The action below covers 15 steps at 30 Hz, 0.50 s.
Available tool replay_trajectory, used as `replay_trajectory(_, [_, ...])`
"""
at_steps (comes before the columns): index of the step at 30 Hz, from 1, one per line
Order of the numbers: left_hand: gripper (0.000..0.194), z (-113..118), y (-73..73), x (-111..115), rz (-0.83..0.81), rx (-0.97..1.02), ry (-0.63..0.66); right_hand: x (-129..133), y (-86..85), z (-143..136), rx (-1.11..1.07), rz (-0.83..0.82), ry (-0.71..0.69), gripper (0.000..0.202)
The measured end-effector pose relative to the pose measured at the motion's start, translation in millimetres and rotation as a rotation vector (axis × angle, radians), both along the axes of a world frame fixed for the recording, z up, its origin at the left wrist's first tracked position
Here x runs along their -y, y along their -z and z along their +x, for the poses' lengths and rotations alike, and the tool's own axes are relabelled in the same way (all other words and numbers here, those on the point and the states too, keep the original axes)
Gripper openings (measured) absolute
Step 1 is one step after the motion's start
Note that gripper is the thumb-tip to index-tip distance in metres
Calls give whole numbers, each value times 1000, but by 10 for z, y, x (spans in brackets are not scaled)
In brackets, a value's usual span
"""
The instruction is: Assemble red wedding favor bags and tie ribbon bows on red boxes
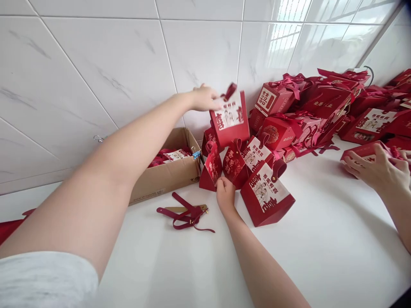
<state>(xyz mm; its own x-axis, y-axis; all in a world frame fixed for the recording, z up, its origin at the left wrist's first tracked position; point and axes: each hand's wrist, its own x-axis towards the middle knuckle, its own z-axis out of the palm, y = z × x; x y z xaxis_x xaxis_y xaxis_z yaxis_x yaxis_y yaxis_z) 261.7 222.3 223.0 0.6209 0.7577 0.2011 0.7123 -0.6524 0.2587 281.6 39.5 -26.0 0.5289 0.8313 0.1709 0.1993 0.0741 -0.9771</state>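
My left hand (204, 98) grips the top edge of a red gift box (233, 132) with a white printed panel and a small strap. It holds this box raised and tilted above the others. Lower down, my right hand (225, 190) is closed at the bottom of the small red boxes, its fingertips against a triangular gift box (212, 169); whether it grips that box I cannot tell. Another red box (236, 164) touches it on the right. A larger box (266, 194) with a strap loop leans at the front.
An open cardboard box (167, 179) with a blue binder clip (196, 154) stands left. Loose dark-red straps (186, 214) lie before it. Ribboned gift boxes (321, 102) are piled along the tiled wall (205, 51). At right, another person's hands (382, 169) hold a red box.
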Motion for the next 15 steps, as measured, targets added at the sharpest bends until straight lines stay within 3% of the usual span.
replay_trajectory(2, [28, -137, -169, -47, 19, 67, 51, 35, -45, 29, 4, 2, -14, 34])
replay_trajectory(5, [34, -325, -407, -78, 59, 199, 18, 135, -91, 186, -1, 1, -30, 35])
replay_trajectory(8, [31, -446, -554, -77, 153, 137, -55, 318, -143, 499, -33, -11, -65, 39])
replay_trajectory(11, [29, -467, -539, -92, 263, 18, -143, 587, -327, 1004, -75, -28, -24, 38])
replay_trajectory(13, [29, -428, -445, -112, 250, -29, -173, 795, -556, 1477, -270, -102, 94, 39])
replay_trajectory(15, [30, -366, -317, -133, 190, -44, -176, 998, -822, 2021, -401, -133, 68, 39])
